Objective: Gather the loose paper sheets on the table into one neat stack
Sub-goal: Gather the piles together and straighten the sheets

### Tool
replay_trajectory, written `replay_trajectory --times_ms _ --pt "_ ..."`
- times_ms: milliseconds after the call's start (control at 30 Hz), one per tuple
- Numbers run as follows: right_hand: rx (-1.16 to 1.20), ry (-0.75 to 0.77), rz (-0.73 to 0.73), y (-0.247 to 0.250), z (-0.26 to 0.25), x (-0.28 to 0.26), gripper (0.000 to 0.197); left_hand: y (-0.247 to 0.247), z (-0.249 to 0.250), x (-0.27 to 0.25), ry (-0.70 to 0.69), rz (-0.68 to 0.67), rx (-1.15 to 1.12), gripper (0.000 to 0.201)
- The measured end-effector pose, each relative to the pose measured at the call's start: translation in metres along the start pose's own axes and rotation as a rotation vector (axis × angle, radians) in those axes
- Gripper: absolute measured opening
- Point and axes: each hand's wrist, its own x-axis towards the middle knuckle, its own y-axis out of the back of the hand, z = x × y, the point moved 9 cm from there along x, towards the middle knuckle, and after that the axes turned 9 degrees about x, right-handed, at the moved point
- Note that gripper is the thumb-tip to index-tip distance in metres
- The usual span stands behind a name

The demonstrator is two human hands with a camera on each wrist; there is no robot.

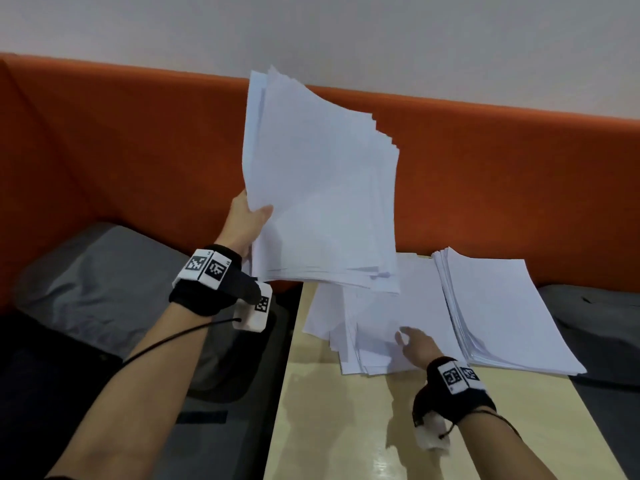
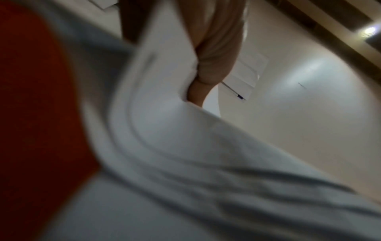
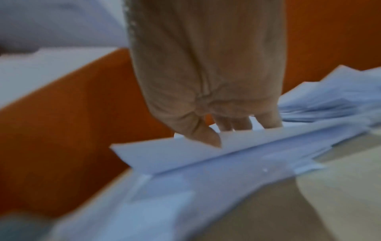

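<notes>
My left hand (image 1: 254, 216) grips a thick bundle of white sheets (image 1: 322, 185) by its lower left edge and holds it upright above the table's back left corner. The left wrist view shows that hand (image 2: 206, 65) against the bent bundle (image 2: 164, 130). Loose white sheets (image 1: 367, 327) lie fanned out on the light wooden table (image 1: 346, 427). My right hand (image 1: 408, 336) is on them. In the right wrist view its fingers (image 3: 235, 125) go behind the raised edge of the top sheet (image 3: 175, 154) and the thumb lies in front, pinching it. A tidier stack (image 1: 502, 306) lies to the right.
An orange partition (image 1: 121, 150) runs along the back of the table. Grey and dark cushions or bags lie left (image 1: 104, 289) and right (image 1: 595, 323) of the table. The front of the tabletop is bare wood.
</notes>
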Motion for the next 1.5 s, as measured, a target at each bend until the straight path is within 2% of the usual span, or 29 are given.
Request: replay_trajectory --times_ms 100,167,200,267,300,367,400,467,533,567,633,767,833,900,967,1067,1100,1167,1233,1333,1433,1500 --pt "0.763 0.004 0.051 0.035 0.004 -0.003 0.038 -0.028 -0.033 -0.019 0.057 -0.08 -0.076 0.038" --pt "1.218 -0.053 0.075 0.048 0.015 -0.007 0.032 -0.054 -0.066 -0.038 0.125 -0.196 -0.108 0.04" --pt "1.341 -0.091 0.088 0.051 0.021 -0.011 0.033 -0.069 -0.084 -0.051 0.162 -0.281 -0.105 0.043" --pt "1.397 -0.162 0.093 0.052 0.039 -0.015 0.039 -0.102 -0.135 -0.078 0.247 -0.495 -0.017 0.056" --pt "1.323 -0.199 0.081 0.048 0.049 -0.016 0.043 -0.117 -0.163 -0.091 0.287 -0.61 0.104 0.065" --pt "0.98 -0.239 0.057 0.035 0.064 -0.018 0.055 -0.134 -0.225 -0.107 0.354 -0.751 0.403 0.083" --pt "0.727 -0.223 0.056 0.029 0.069 -0.017 0.057 -0.137 -0.244 -0.106 0.364 -0.747 0.501 0.084" --pt "0.225 -0.172 0.104 0.022 0.066 -0.017 0.049 -0.132 -0.237 -0.104 0.356 -0.647 0.56 0.073" --pt "-0.033 -0.218 0.142 0.017 0.06 -0.024 0.059 -0.127 -0.218 -0.096 0.321 -0.54 0.554 0.065" --pt "-0.061 -0.228 0.162 0.015 0.056 -0.027 0.063 -0.127 -0.213 -0.092 0.31 -0.505 0.55 0.065" --pt "-0.067 -0.178 0.15 0.006 0.043 -0.028 0.064 -0.131 -0.206 -0.091 0.303 -0.526 0.579 0.066" --pt "0.019 -0.209 0.103 -0.001 0.038 -0.027 0.075 -0.151 -0.205 -0.121 0.245 -0.824 0.804 0.078" --pt "0.041 -0.233 0.094 0.002 0.046 -0.03 0.077 -0.155 -0.21 -0.138 0.313 -0.947 0.728 0.066" --pt "0.028 -0.22 0.13 0.007 0.052 -0.031 0.067 -0.153 -0.211 -0.146 0.382 -0.992 0.639 0.052" --pt "0.031 -0.191 0.19 0.01 0.054 -0.032 0.06 -0.149 -0.208 -0.135 0.381 -0.896 0.56 0.047" --pt "-0.054 -0.154 0.26 0.01 0.046 -0.036 0.055 -0.139 -0.197 -0.104 0.317 -0.594 0.483 0.054" --pt "-0.117 -0.137 0.295 0.009 0.042 -0.038 0.052 -0.139 -0.196 -0.099 0.315 -0.537 0.46 0.058" --pt "-0.235 -0.084 0.368 0.007 0.032 -0.043 0.04 -0.146 -0.197 -0.099 0.301 -0.514 0.457 0.062" --pt "-0.265 -0.033 0.385 0.0 0.025 -0.043 0.039 -0.154 -0.199 -0.104 0.278 -0.526 0.452 0.061" --pt "-0.139 -0.008 0.301 -0.009 0.025 -0.039 0.044 -0.159 -0.206 -0.106 0.323 -0.51 0.442 0.054" --pt "-0.056 -0.054 0.268 -0.005 0.031 -0.037 0.027 -0.158 -0.213 -0.1 0.371 -0.497 0.474 0.041" --pt "0.031 -0.071 0.241 -0.001 0.035 -0.035 0.017 -0.157 -0.215 -0.099 0.386 -0.505 0.481 0.04"
